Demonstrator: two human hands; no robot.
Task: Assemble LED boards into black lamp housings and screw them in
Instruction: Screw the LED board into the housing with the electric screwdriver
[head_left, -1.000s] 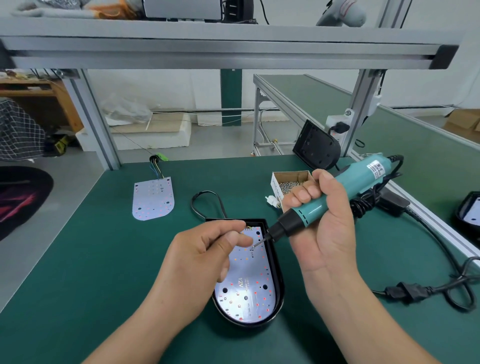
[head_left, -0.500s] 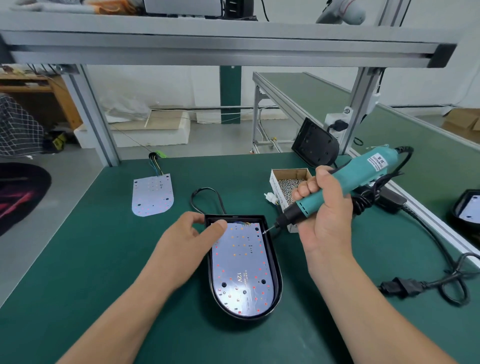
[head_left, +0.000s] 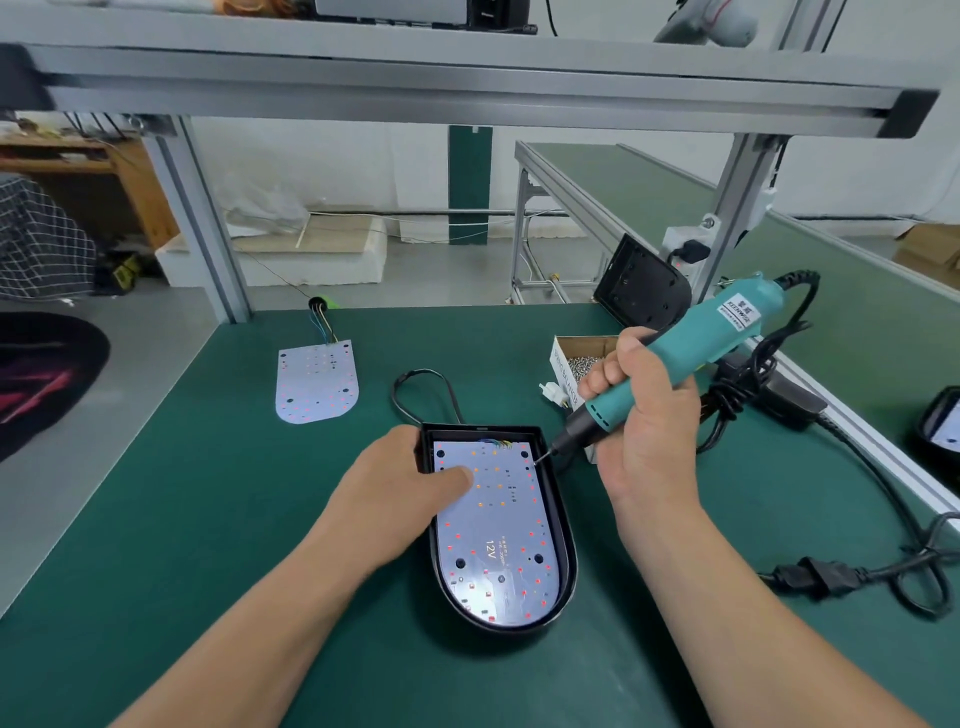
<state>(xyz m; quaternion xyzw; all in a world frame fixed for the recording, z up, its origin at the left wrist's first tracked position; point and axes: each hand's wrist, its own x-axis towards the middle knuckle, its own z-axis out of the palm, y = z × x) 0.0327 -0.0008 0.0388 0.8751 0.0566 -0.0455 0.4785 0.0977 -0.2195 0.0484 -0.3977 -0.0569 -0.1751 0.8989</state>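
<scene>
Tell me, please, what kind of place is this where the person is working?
Probably an assembly bench in a small lighting factory: a green-matted workbench, an electric screwdriver in the right hand beside a box of screws, and an LED board in a black housing.

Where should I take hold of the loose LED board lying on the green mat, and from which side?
Probably pinch the loose LED board by its two long straight edges, coming from above near the wired far end. It lies flat with the LEDs up, so an edge grip spares them.
</scene>
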